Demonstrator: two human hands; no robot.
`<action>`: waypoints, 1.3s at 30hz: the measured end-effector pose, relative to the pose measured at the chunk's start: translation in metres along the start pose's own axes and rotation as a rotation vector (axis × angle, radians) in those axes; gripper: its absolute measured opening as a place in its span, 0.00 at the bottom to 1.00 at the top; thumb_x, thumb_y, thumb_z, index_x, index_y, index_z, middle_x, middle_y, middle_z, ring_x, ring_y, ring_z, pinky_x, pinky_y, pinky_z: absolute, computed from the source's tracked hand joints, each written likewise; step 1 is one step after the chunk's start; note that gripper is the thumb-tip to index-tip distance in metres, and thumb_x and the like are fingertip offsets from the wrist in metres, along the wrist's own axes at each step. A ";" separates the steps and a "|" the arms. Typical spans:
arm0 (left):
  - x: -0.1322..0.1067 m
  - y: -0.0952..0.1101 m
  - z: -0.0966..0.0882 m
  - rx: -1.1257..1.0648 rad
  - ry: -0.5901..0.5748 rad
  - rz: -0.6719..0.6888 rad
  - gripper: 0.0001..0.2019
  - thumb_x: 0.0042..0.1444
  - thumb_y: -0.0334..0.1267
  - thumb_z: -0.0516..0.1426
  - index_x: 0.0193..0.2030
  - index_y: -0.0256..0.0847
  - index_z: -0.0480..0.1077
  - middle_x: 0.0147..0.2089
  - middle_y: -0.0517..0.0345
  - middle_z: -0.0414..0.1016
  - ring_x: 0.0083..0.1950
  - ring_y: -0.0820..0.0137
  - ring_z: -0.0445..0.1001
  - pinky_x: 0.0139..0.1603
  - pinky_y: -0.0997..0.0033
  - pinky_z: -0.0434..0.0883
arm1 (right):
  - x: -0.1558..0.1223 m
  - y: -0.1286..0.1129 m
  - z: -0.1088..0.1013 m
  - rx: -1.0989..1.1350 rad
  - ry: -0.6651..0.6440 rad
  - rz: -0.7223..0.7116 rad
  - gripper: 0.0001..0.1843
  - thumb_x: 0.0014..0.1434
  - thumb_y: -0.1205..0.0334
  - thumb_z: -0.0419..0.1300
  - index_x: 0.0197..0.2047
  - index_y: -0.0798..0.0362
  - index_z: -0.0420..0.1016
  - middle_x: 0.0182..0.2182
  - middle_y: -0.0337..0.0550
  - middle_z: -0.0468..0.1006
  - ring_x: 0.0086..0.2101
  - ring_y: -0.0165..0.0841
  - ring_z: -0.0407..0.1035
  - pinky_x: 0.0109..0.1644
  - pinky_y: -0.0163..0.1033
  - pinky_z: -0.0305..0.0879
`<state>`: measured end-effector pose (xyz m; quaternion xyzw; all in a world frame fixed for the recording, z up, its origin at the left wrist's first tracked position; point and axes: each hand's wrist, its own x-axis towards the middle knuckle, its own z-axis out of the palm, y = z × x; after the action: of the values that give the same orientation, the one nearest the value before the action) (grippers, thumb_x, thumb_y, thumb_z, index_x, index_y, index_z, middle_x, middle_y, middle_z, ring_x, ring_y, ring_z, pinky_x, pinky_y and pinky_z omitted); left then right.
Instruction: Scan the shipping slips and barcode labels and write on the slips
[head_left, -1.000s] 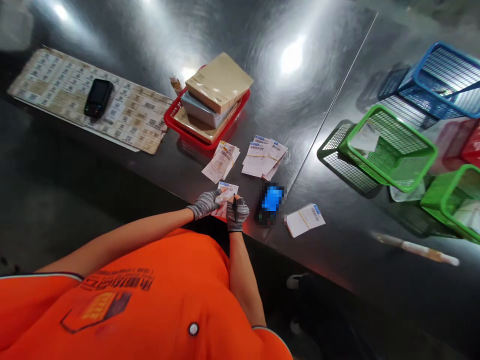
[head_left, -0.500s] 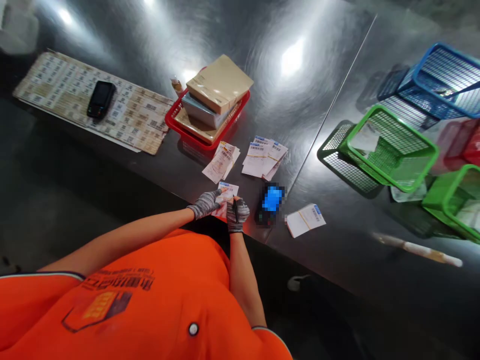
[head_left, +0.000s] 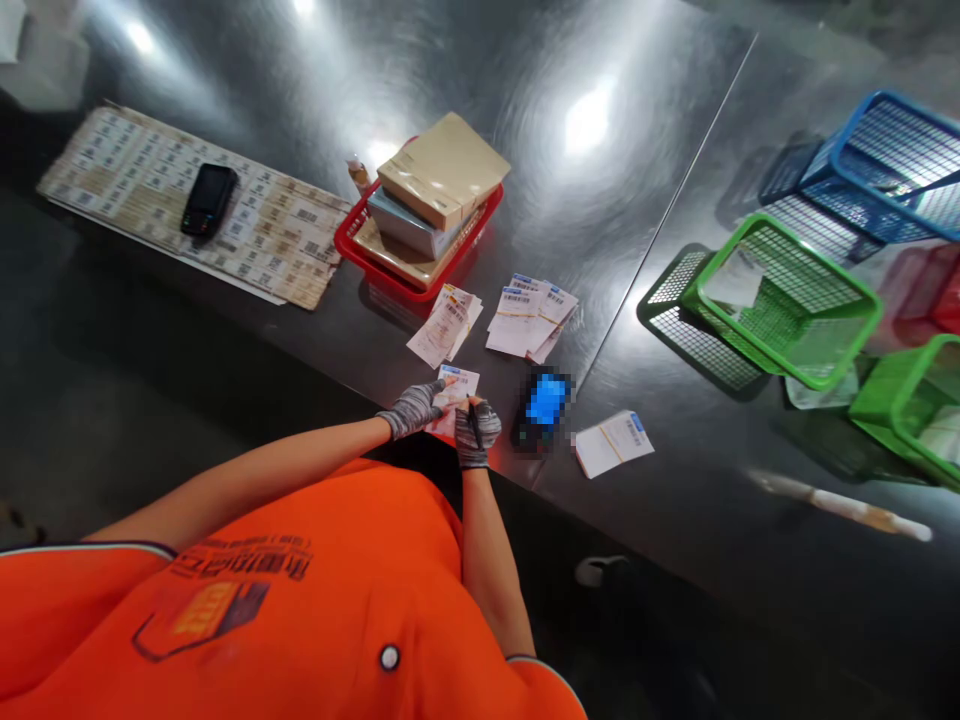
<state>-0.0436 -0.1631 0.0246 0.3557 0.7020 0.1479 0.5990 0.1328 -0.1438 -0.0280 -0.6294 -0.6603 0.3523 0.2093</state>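
The left hand, in a knit fingerless glove, has its fingers closed on a paper slip. The right hand grips a black pen above the slip, at the edge of the brushed steel table.

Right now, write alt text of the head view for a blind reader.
A person's fingerless-gloved left hand holds a barcoded paper slip while the right hand grips a black pen over it, on a steel table with more slips, a red basket of packages, barcode label sheets, green baskets and a blue basket.
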 end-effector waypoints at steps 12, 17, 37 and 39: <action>-0.002 0.003 -0.002 -0.031 0.001 0.003 0.37 0.63 0.40 0.66 0.79 0.40 0.75 0.73 0.46 0.85 0.70 0.50 0.85 0.74 0.54 0.79 | -0.003 0.010 0.007 -0.152 0.046 -0.140 0.11 0.69 0.59 0.58 0.34 0.48 0.77 0.28 0.47 0.83 0.31 0.40 0.79 0.41 0.41 0.75; -0.002 0.003 -0.002 -0.001 0.016 -0.002 0.36 0.64 0.39 0.67 0.79 0.41 0.76 0.69 0.47 0.88 0.67 0.49 0.87 0.72 0.53 0.80 | -0.003 0.011 0.008 -0.219 0.078 -0.160 0.12 0.70 0.62 0.57 0.35 0.49 0.77 0.28 0.45 0.82 0.31 0.38 0.78 0.41 0.40 0.74; 0.001 -0.004 0.000 -0.018 0.016 0.020 0.36 0.62 0.40 0.67 0.79 0.42 0.76 0.69 0.48 0.88 0.68 0.51 0.87 0.73 0.53 0.81 | 0.000 0.000 0.002 -0.298 0.100 -0.203 0.12 0.68 0.65 0.54 0.33 0.49 0.74 0.25 0.42 0.76 0.29 0.37 0.74 0.36 0.38 0.71; 0.001 -0.001 -0.001 -0.009 0.024 0.014 0.36 0.62 0.40 0.67 0.78 0.42 0.76 0.69 0.49 0.88 0.67 0.51 0.88 0.72 0.53 0.81 | 0.000 -0.001 0.001 -0.292 0.093 -0.199 0.11 0.66 0.65 0.54 0.32 0.48 0.73 0.25 0.42 0.76 0.28 0.37 0.73 0.35 0.38 0.70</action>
<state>-0.0447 -0.1633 0.0231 0.3560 0.7061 0.1595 0.5910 0.1309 -0.1439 -0.0281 -0.6002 -0.7532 0.2005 0.1799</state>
